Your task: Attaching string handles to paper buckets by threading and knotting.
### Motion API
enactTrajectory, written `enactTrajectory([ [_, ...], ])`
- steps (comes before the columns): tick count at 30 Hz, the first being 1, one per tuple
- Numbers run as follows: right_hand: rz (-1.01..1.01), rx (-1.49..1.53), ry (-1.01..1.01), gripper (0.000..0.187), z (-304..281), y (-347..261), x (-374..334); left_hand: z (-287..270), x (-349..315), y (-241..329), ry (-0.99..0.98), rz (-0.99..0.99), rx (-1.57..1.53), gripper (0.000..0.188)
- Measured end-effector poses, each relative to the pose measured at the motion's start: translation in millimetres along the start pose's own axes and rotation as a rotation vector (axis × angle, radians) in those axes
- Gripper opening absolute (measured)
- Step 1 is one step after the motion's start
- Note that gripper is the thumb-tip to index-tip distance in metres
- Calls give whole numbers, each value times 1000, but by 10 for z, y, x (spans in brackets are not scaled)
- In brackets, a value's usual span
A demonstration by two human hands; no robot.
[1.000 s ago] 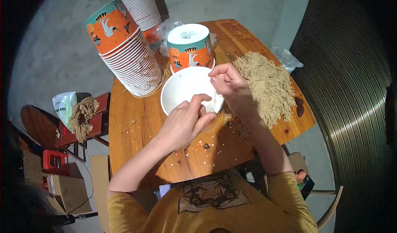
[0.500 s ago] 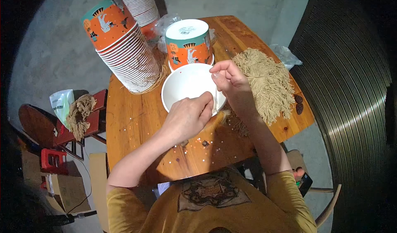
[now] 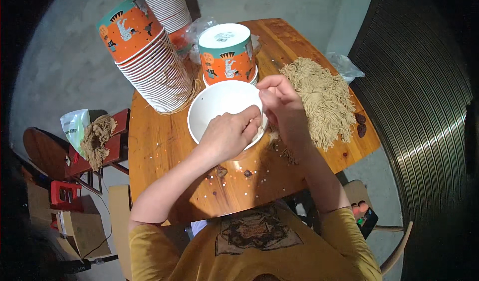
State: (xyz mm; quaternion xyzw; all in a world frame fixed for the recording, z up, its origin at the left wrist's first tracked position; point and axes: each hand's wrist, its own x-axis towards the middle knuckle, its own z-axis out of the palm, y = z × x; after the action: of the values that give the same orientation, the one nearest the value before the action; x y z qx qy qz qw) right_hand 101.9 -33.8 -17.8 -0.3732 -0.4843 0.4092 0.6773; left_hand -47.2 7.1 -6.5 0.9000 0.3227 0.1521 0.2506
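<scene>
An open white paper tub (image 3: pixel 209 101) stands on the wooden table in front of me, with a small dark hole in its inner left wall. My left hand (image 3: pixel 230 134) reaches over its near side, fingers curled closed by the inner right wall; what they grip is hidden. Close by, my right hand (image 3: pixel 283 106) is at the tub's right rim, thumb and forefinger pinched together. Anything in that pinch is too small to make out. Right of the hands lies a large heap of beige cords (image 3: pixel 319 101).
An upside-down orange and green tub (image 3: pixel 227 56) stands just behind. At the left leans a tall stack of tubs (image 3: pixel 154 76) with loose cords draped over it. Dried brown pieces (image 3: pixel 248 173) and small pale dots lie on the table's near part (image 3: pixel 174 196).
The white tub has shifted slightly left and turned, and a hole now shows on its left wall. My right fingers have closed into a pinch, nearer to the left hand.
</scene>
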Motion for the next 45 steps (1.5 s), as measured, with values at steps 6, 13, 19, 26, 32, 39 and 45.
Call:
enactTrajectory([
  [6, -14, 5, 50, 12, -51, -11, 2, 46, -119, 138, 293, 142, -21, 14],
  [13, 36, -60, 39, 13, -16, -73, -43, 309, -236, 119, 397, 405, 215, 24],
  [19, 6, -40, 75, 14, -20, -71, -43, 328, -279, 137, 430, 332, 121, 24],
  [26, 34, -328, -66, 19, -284, -33, -54, 175, -386, 97, 353, 209, 156, 19],
  [32, 173, -804, -324, 33, -184, -144, -173, 73, -519, 28, 397, 249, 201, 17],
  [39, -97, -960, -368, 38, -87, -134, -121, 152, -589, -2, 452, 162, 140, 18],
  [45, 17, -1053, -429, 32, -27, -215, -133, 201, -583, 10, 500, 159, 178, 15],
])
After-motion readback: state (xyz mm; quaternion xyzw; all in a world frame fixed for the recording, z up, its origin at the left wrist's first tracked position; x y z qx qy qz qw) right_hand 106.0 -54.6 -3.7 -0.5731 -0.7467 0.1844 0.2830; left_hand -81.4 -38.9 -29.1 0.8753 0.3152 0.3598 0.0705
